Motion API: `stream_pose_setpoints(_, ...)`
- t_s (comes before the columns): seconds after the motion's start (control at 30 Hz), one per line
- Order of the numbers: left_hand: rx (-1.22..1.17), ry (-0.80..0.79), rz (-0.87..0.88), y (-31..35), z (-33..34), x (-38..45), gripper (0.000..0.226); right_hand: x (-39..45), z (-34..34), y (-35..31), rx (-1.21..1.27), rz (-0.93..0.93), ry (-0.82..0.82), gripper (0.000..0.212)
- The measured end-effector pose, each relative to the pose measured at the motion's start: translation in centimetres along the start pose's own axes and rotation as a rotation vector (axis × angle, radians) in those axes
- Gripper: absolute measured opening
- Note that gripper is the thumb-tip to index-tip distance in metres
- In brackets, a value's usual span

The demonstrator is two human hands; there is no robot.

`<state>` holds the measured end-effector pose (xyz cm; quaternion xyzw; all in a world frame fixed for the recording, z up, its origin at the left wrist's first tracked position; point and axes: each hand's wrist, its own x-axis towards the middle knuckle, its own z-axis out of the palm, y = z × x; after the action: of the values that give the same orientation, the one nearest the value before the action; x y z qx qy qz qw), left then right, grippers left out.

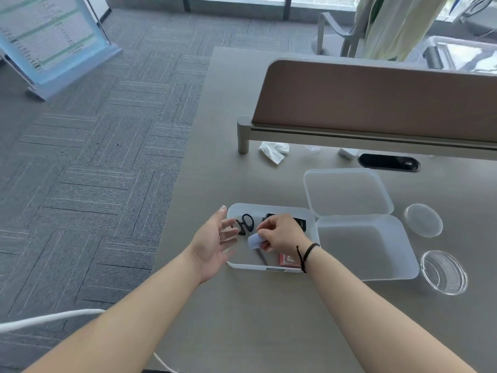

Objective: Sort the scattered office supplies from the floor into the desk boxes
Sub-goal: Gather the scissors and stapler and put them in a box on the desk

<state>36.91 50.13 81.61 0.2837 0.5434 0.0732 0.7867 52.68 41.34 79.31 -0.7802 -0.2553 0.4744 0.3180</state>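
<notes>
Two fingers point(262, 232) of the right hand point(282, 234) pinch a small pale blue item point(255, 241) above the left box point(271, 268) on the surface point(269, 319); left hand point(212, 243) spread, holding nothing. Lower it onto bare floor beside the scissors point(246, 223), then release.

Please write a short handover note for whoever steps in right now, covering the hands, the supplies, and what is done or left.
Left hand: open, palm up, at the left wall of the left box, holding nothing.
Right hand: pinches a small pale blue item above that box.
Left box already holds black scissors, a black item and a red packet.
Right box looks empty; its lid lies behind it on the desk.
Left to do: drop the blue item in. No supplies show on the visible floor.
</notes>
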Motion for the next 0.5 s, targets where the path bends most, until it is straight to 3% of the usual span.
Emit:
stream_pose_setpoints(0.23,-0.050,0.112,0.055,0.5,-2.9,-0.7,0.043,1.4,5.4,1.8,0.092,0.209,-0.100,0.025)
stream_pose_setpoints(0.5,0.001,0.140,0.017,-0.7,-3.7,-0.7,0.037,1.9,5.1,1.5,-0.410,0.099,-0.103,0.020)
